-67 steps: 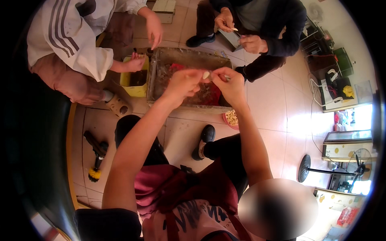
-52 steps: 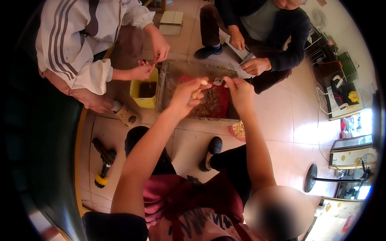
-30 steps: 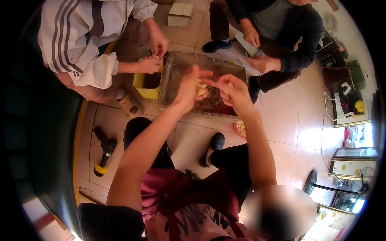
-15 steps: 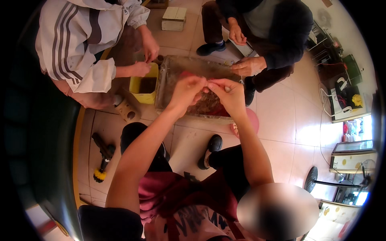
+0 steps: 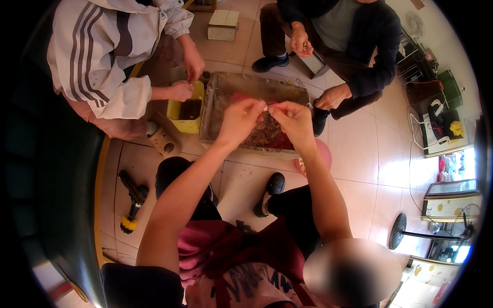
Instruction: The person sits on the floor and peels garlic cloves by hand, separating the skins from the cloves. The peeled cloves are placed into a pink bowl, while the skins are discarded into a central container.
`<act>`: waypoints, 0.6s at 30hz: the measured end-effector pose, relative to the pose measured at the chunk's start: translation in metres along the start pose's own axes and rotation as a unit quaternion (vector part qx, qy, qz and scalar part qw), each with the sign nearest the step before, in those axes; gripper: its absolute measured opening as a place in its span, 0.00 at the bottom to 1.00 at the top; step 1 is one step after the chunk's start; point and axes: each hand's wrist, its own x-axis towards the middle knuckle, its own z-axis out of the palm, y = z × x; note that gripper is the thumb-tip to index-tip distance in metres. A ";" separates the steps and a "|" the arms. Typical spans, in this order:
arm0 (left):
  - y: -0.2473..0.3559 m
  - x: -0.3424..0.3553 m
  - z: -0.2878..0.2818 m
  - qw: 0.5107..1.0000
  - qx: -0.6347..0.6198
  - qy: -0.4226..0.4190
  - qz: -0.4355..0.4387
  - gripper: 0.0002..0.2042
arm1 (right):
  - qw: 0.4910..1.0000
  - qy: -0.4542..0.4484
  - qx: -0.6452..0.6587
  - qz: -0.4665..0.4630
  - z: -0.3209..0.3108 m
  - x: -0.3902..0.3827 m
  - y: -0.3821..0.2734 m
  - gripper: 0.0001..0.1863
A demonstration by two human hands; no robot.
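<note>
Rough, matt trough (image 5: 220, 105); smooth, glossy floor tiles (image 5: 354, 154)

Glare on floor tiles (image 5: 393, 173) at right, dim left, black fisheye rim.

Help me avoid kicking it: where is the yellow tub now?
In the head view, the yellow tub is left of centre on the floor, beside the left end of the worn box, below the hands of the white-jacketed co-worker.

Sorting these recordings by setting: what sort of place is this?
Probably a room in a home, though a small shop can't be ruled out. It has a pale tiled floor, a pedestal fan and what looks like a dark sofa along the left.
</note>
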 end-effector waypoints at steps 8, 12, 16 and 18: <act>0.002 0.002 -0.002 0.999 -0.015 -0.044 -0.010 0.15 | 0.996 0.011 0.073 0.053 -0.003 0.001 -0.001 0.04; 0.018 0.000 -0.006 0.972 -0.127 -0.061 -0.189 0.17 | 0.982 0.065 -0.130 -0.124 0.001 -0.002 0.000 0.03; 0.015 0.005 -0.014 0.941 -0.236 -0.085 -0.228 0.18 | 0.924 0.058 -0.273 -0.260 0.006 -0.005 -0.003 0.06; 0.009 0.007 -0.017 0.940 -0.253 -0.107 -0.205 0.18 | 0.916 0.078 -0.267 -0.289 0.004 -0.002 -0.002 0.06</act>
